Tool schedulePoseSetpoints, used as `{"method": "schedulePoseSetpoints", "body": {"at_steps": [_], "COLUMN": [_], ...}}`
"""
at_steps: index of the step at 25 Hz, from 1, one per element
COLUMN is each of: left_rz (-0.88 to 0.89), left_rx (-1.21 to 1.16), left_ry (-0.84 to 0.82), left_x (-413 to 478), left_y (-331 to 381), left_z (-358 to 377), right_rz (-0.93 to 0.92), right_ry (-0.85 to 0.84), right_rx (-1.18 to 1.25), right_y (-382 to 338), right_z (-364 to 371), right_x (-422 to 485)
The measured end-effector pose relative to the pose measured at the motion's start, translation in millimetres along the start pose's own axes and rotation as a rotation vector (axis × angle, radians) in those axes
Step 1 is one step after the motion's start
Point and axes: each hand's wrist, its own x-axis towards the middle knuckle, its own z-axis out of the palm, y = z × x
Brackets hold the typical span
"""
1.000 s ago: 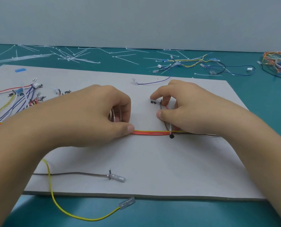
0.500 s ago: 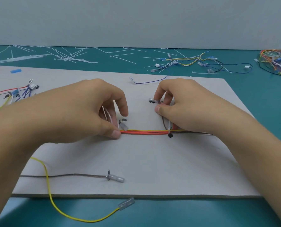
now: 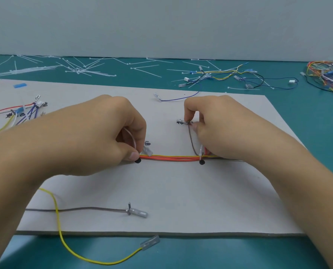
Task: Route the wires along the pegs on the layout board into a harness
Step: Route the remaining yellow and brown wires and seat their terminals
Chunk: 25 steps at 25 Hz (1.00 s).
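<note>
**Teal worktop (image 3: 307,152), grey board (image 3: 181,191), bundle (image 3: 169,158) held at both ends**

Across board's middle: orange, red and yellow bundle, straight and level between two black pegs (image 3: 137,161), touching both.

At left peg: left hand (image 3: 107,136), thumb and curled fingers pinching bundle's end, with a clear looped wire (image 3: 131,136) and a clear connector (image 3: 148,151) tucked under the fingers.

Just above right peg: right hand (image 3: 220,129), thumb and forefinger pinching brown wire (image 3: 192,140) right behind its terminal (image 3: 181,121). From there, brown wire curving down into bundle beside that peg.

Near board's front edge: grey wire (image 3: 92,209) lying flat, sleeved end against a short pin (image 3: 129,205).

Over that same edge and down onto worktop: yellow wire (image 3: 59,220), looping off board.

By board's back edge: short blue wire (image 3: 181,99).

At board's left end: mixed loose wires (image 3: 26,113).

Beyond board's back edge: scattered white ties (image 3: 80,69) and more wire tangles.
</note>
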Motion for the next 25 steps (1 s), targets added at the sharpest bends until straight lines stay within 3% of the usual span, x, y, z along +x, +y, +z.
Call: {"method": "schedulePoseSetpoints", "body": {"at_steps": [6,13,25], "left_rz": [0.000,-0.057,-0.004], "left_rx": [0.033,0.094,-0.080], "left_ry": [0.041,0.294,0.318], "left_x": [-2.1,-7.9,-4.2], "left_y": [6.7,16.7,19.7], "left_z": [1.5,19.3,36.2], "right_rz": [0.028,0.008,0.044], "right_ry": [-0.004,-0.095,-0.224], "right_rx": [-0.091,-0.196,-0.211], "right_y": [-8.2,-4.4,20.4], "right_z": [-0.8,-15.4,-29.2], "right_x": [-2.3,-4.6,-6.0]}}
